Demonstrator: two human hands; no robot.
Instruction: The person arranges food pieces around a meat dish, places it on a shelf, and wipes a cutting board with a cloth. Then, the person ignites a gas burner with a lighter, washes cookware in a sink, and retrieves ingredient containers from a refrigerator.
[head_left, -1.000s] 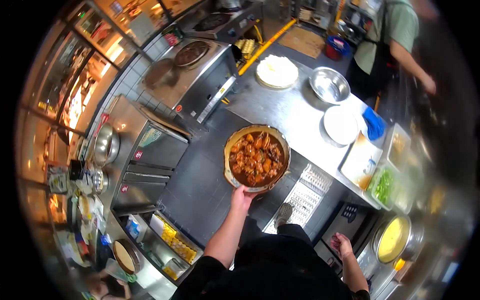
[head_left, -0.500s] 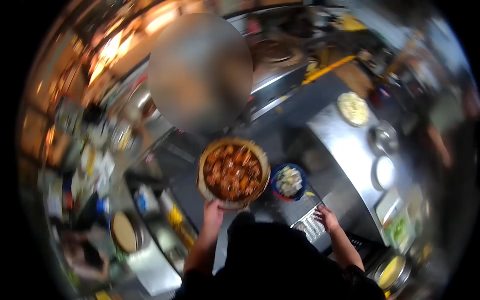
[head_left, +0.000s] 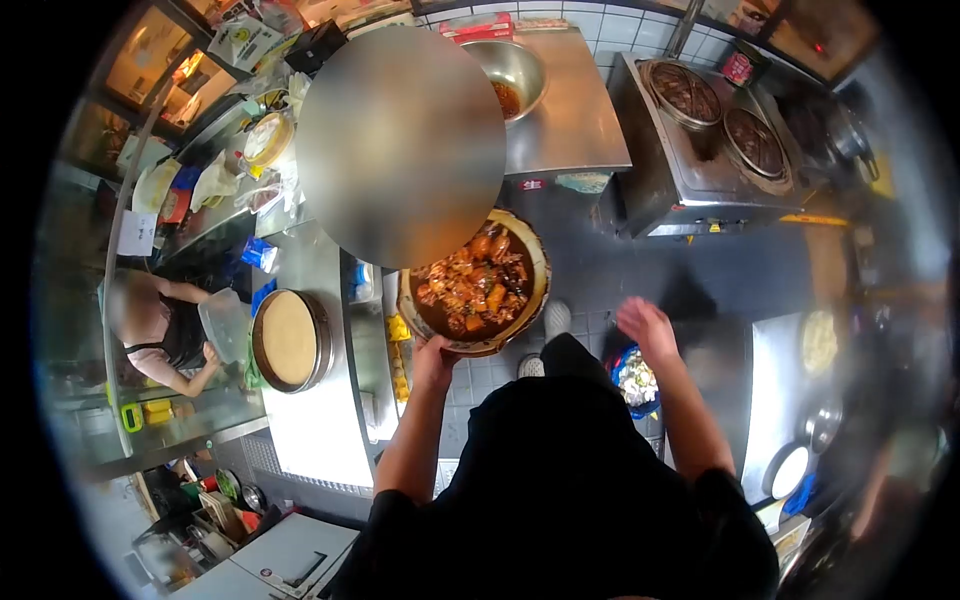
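My left hand point(head_left: 433, 362) grips the near rim of a large brown earthenware bowl point(head_left: 541, 280). Dark, glossy braised chunks point(head_left: 475, 290) in sauce fill the bowl, and a blurred disc covers its upper left part. On the other side, my right hand point(head_left: 648, 330) is held out in the air, fingers extended, with nothing in it. Below that hand, partly behind my forearm, stands a blue bin point(head_left: 655, 408) with white and green scraps.
A steel counter point(head_left: 310, 440) on the left bears a round pan point(head_left: 290, 340). Behind it, a person point(head_left: 165, 335) holds a clear container. Ahead are a steel table point(head_left: 575, 110) and a stove unit point(head_left: 700, 180) with round pots. Another counter point(head_left: 775, 370) runs along the right.
The view has swung round to the right, toward the stove. My right hand has moved forward from beside a metal grate. The bowl stays in my left hand.
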